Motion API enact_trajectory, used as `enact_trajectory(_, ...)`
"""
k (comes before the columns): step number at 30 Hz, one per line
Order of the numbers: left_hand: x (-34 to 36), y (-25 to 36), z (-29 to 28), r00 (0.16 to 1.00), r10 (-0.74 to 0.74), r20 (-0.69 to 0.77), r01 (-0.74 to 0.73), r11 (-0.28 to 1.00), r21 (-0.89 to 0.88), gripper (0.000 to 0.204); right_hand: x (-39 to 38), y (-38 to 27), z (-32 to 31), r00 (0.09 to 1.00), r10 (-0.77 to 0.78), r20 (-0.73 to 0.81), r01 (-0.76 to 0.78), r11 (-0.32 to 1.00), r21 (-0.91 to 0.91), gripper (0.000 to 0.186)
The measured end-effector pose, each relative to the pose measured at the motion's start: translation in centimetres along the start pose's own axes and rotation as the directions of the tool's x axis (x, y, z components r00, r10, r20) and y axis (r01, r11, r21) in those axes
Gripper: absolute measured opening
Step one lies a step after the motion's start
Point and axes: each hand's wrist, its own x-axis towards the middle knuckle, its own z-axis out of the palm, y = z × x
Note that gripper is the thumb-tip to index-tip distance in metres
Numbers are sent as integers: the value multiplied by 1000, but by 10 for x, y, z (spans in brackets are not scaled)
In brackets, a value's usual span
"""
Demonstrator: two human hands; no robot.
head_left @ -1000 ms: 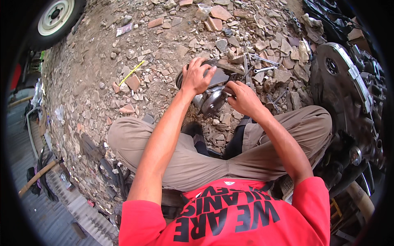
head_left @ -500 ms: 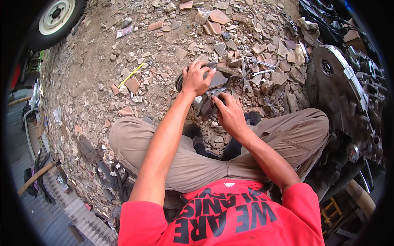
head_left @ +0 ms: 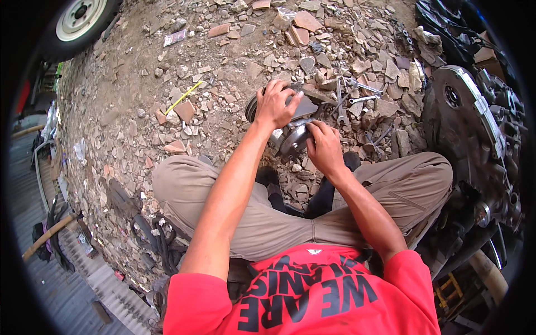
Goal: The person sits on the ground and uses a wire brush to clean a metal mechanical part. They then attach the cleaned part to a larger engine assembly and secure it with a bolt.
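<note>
Currently, the left hand lies half-curled over the metal part left of the wrenches, while the right hand, fingers bent, touches its right side, both grips unclear.

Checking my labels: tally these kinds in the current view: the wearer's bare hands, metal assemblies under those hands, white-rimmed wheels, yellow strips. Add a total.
Bare hands: 2 (left hand, right hand)
Metal assembly under them: 1
White-rimmed wheel, upper left: 1
Yellow strip on the rubble: 1
Total: 5
</note>
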Motion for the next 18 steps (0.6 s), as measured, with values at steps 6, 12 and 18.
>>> enact_trajectory(6, 1, 3, -2, 999, -13, 30, 15, 998, -62, 53, -1, -4, 4, 997, 69, -41, -66, 994, 86, 33)
enact_trajectory(12, -1, -2, 2, 1000, -6, 5, 6, 1000, -29, 53, -3, -19, 1, 986, -159, -41, 163, 981, 110, 30)
enact_trajectory(18, -1, -1, 0, 1000, -4, 4, 4, 1000, 2, 49, 3, -1, 3, 999, 45, -14, -41, 981, 192, 26)
